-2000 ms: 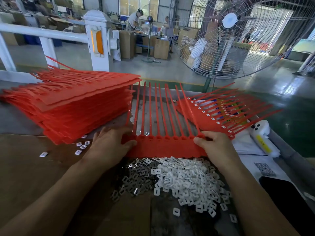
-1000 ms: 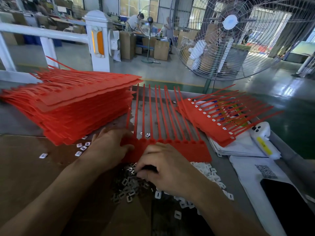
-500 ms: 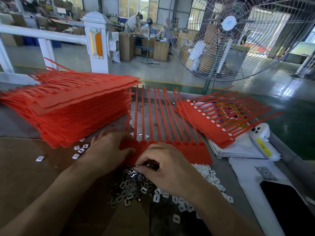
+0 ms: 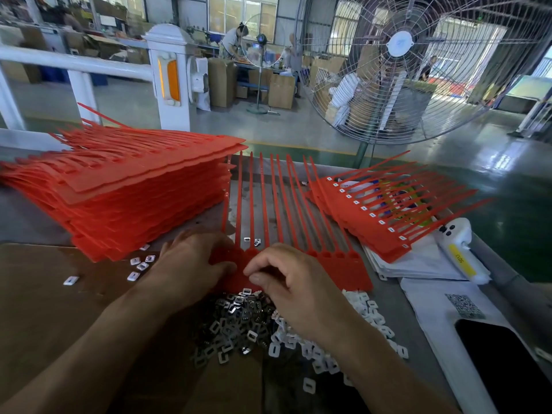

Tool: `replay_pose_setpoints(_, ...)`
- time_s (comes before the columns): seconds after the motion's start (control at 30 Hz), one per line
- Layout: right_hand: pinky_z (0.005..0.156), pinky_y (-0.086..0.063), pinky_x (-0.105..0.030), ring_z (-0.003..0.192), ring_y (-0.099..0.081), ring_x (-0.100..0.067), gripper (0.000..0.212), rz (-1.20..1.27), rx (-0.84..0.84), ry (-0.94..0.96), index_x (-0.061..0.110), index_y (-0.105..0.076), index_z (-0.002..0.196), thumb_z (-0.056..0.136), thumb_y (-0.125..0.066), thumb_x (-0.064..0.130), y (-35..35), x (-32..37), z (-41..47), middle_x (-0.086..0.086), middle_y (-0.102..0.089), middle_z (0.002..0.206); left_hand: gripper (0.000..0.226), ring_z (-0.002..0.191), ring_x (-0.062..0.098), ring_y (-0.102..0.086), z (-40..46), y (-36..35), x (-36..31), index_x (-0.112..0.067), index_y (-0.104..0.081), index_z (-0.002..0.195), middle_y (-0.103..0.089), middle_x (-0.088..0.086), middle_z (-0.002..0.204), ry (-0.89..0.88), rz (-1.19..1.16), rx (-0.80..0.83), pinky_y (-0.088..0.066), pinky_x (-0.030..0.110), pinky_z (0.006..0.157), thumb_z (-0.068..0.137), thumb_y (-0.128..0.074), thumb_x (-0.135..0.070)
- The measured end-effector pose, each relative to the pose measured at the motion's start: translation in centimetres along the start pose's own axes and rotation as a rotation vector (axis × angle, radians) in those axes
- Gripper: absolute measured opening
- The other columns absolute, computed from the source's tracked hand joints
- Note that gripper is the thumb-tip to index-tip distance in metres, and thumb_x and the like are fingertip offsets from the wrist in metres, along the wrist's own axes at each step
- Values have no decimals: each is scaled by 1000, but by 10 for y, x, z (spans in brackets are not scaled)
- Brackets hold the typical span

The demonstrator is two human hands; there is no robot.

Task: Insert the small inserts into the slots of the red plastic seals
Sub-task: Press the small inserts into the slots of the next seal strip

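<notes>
Insertion step under way. Left hand (image 4: pixel 191 264) lies flat, pinning the red seal strip (image 4: pixel 343 270) to the bench. Right hand (image 4: pixel 286 282) curled at the strip's left slots, apparently pinching one insert, though the pinch is hidden. Insert pile (image 4: pixel 239 327) just below. Next: seat it squarely.

The strip of seals (image 4: pixel 343 270) under work, the tall stack of seal strips (image 4: pixel 143 198) and the fanned pile of finished strips (image 4: pixel 367 222) are all seen in one bright orange-red, the last dotted with a row of small white squares. The heap of inserts (image 4: pixel 298 333) is split into a silvery-grey part and a white part. A black-and-white QR pattern (image 4: pixel 464 306) is printed on a white sheet, and a yellow label is borne by the white device (image 4: pixel 457 249).
</notes>
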State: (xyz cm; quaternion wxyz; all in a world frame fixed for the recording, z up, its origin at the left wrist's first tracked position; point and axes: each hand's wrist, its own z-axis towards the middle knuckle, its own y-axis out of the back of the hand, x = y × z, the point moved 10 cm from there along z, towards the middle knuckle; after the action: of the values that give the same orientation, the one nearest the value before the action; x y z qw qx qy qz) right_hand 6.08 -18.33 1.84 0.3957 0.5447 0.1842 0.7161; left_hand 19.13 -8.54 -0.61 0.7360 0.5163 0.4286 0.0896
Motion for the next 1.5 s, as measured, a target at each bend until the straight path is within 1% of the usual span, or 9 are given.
replay_pose_setpoints(0.17, 81, -47, -9, 102, -62, 4, 13, 132, -111, -85, 29, -70, 103, 100, -65, 18, 14, -10, 0, 21, -68, 102, 41, 130, 14, -41, -3, 7, -5, -43, -61, 123, -51, -15, 132, 4, 81, -103, -28, 39, 110, 84, -71, -53)
replay_pose_setpoints(0.27, 75, -54, -15, 93, -66, 4, 19, 352, -180, -229, 38, -71, 100, 100, -64, 19, 19, -30, -1, 23, -70, 99, 30, 117, 6, -52, -10, 25, -31, -39, -68, 114, -59, -20, 119, -189, -107, -280, -39, 31, 103, 86, -76, -36)
replay_pose_setpoints(0.37, 69, -57, -25, 78, -68, -5, 20, 604, -232, -328, 36, -73, 99, 97, -67, 17, 20, -46, -2, 10, -72, 87, 20, 101, -4, -62, -16, 25, -48, -36, -73, 104, -68, -23, 103, -280, -358, -252, -46, 13, 86, 90, -75, -23)
replay_pose_setpoints(0.6, 69, -57, -31, 72, -69, -15, 18, 789, -223, -402, 33, -75, 100, 82, -76, 28, 8, -56, -1, 1, -72, 79, 18, 101, 12, -69, -24, 11, -71, -25, -76, 105, -73, -12, 102, -383, -511, -134, -54, 33, 89, 91, -71, -14)
replay_pose_setpoints(0.8, 67, -58, -30, 74, -70, -15, 7, 721, -219, -342, 27, -77, 97, 94, -71, 28, 15, -47, -1, -3, -73, 81, 7, 87, 10, -67, -23, 12, -64, -25, -74, 92, -72, -12, 88, -316, -545, -195, -53, 26, 79, 88, -75, -20)
replay_pose_setpoints(0.9, 68, -57, -25, 73, -70, -13, 18, 602, -191, -310, 26, -76, 96, 99, -65, 40, 17, -40, -2, -2, -74, 81, 4, 83, 10, -67, -22, 12, -58, -26, -73, 88, -72, -11, 85, -279, -547, -216, -54, 26, 75, 90, -73, -23)
replay_pose_setpoints(1.13, 69, -54, -20, 79, -70, -6, 14, 522, -150, -317, 28, -74, 98, 102, -62, 35, 15, -39, -2, 6, -74, 83, 4, 87, 10, -69, -22, 10, -57, -29, -73, 92, -73, -11, 88, -274, -535, -221, -55, 31, 78, 89, -74, -26)
replay_pose_setpoints(1.33, 69, -51, -13, 80, -69, 0, 17, 490, -121, -327, 32, -71, 98, 104, -56, 39, 14, -40, -2, 14, -73, 83, 13, 93, 5, -63, -34, 22, -75, -27, -72, 103, -65, -16, 99, -427, -285, -318, -52, 23, 77, 89, -73, -24)
replay_pose_setpoints(1.5, 71, -51, -18, 80, -68, 0, 18, 469, -107, -337, 34, -71, 97, 104, -55, 40, 12, -41, -2, 15, -72, 83, 15, 90, 6, -61, -39, 27, -84, -24, -73, 105, -64, -13, 100, -506, -172, -337, -53, 37, 78, 91, -70, -30)
